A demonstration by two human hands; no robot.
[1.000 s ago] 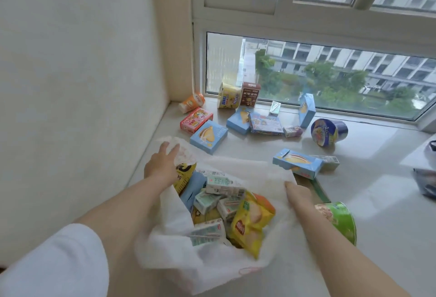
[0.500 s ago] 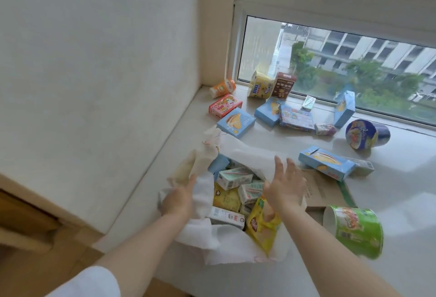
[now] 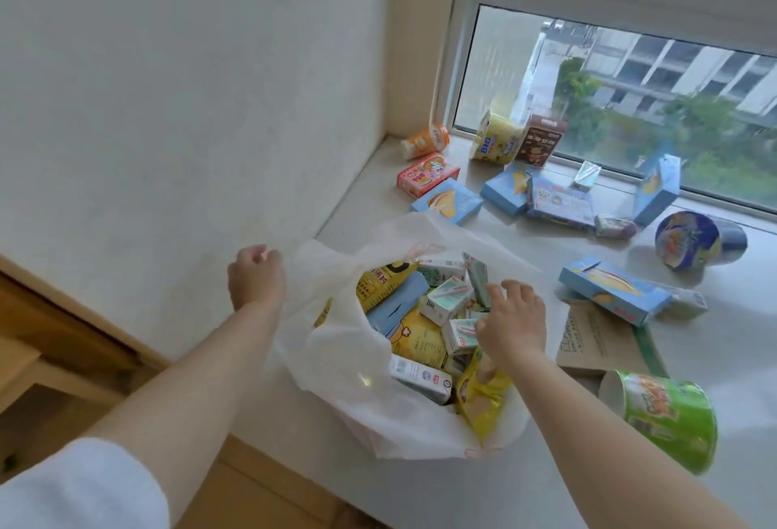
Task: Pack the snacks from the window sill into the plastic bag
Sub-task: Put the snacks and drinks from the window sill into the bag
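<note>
A white translucent plastic bag (image 3: 336,364) lies open on the window sill (image 3: 736,343), filled with small milk cartons (image 3: 445,301), yellow packets (image 3: 483,402) and a blue box. My left hand (image 3: 255,276) is curled at the bag's left edge and seems to grip its film. My right hand (image 3: 511,318) rests with spread fingers on the cartons inside the bag. Loose snacks lie beyond: a pink box (image 3: 428,173), blue boxes (image 3: 446,203), a long blue box (image 3: 614,289), a yellow pack (image 3: 496,142) and a brown box (image 3: 540,141).
A green instant-noodle cup (image 3: 660,415) lies on its side right of my right arm, by a brown paper bag (image 3: 597,339). A blue bowl (image 3: 693,245) lies near the window. The wall stands close on the left; the sill's front edge drops to a wooden floor.
My left hand has pulled the bag's left side outward and opened it wider. My right hand has come down from the far rim onto the cartons inside. The view swung left.
</note>
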